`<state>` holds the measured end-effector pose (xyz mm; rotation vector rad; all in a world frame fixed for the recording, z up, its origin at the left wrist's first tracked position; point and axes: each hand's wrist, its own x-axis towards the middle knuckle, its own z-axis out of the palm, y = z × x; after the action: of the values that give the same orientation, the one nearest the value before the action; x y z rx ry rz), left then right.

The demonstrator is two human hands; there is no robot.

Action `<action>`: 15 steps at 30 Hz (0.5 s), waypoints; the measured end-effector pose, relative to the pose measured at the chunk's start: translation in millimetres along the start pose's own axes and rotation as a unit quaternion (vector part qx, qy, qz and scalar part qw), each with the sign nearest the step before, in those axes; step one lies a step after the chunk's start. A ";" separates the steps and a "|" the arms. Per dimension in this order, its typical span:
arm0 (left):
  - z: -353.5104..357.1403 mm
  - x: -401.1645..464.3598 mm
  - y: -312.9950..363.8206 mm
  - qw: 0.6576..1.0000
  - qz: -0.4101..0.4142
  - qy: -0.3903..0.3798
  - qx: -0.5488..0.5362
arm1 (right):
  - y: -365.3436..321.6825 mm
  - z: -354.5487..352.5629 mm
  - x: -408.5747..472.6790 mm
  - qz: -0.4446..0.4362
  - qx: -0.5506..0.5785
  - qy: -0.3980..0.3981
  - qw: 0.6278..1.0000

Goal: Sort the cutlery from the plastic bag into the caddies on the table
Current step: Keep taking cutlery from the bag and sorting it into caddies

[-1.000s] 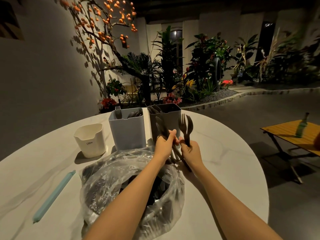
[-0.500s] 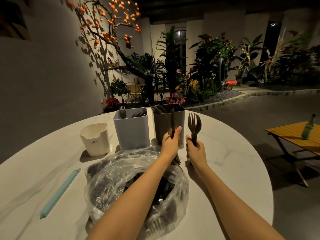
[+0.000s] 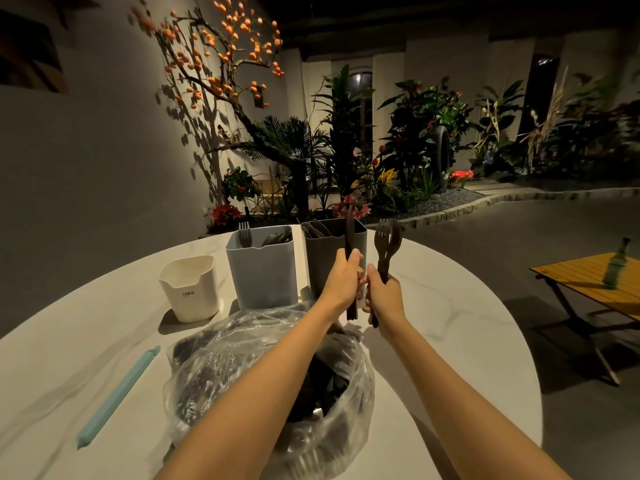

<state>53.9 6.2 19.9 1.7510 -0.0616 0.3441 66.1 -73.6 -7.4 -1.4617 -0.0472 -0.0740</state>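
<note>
A: What is each hand carrying?

B: The left hand (image 3: 341, 284) grips one dark knife (image 3: 349, 258) upright, blade up, in front of the dark grey caddy (image 3: 325, 261). The right hand (image 3: 382, 299), just beside it, holds a dark fork (image 3: 382, 249) and spoon (image 3: 394, 242) together by the handles.

A: Where should the knife go?

B: I'd say the dark grey caddy directly beyond the left hand; it seems to hold similar pieces, though they are too dark to be sure. Lift until the handle end clears the rim, then lower it straight in, without nudging the wall.

A: And the pair?

B: Split them first. The blue-grey caddy (image 3: 261, 271), further left, shows a fork; the white caddy (image 3: 190, 289) lies left of that. The plastic bag (image 3: 270, 386), under both forearms on the desk (image 3: 450, 341), has more dark cutlery inside.
</note>
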 end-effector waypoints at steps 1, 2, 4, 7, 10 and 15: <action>-1.7 4.0 2.9 1.000 0.008 0.007 0.001 | -5.8 2.1 2.7 0.001 0.000 -0.006 1.000; -3.9 7.5 7.6 1.000 0.014 0.017 -0.005 | -11.5 3.5 5.1 0.003 0.000 -0.012 1.000; -9.1 15.8 19.2 0.998 0.034 0.037 -0.029 | -23.0 5.8 9.2 0.006 0.009 -0.020 1.000; -17.6 26.6 39.2 0.994 0.072 0.058 -0.053 | -37.5 9.4 14.2 0.004 0.011 -0.009 1.000; -26.6 39.3 50.7 0.992 0.089 0.090 0.008 | -47.4 16.4 20.5 -0.012 0.037 0.012 0.999; -38.4 50.4 59.4 0.988 0.083 0.134 0.007 | -57.0 22.5 27.7 -0.045 0.032 0.056 0.997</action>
<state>80.8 38.2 96.0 1.7033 -0.0115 0.6999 89.5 -57.9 53.7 -1.3895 -0.0230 -0.2259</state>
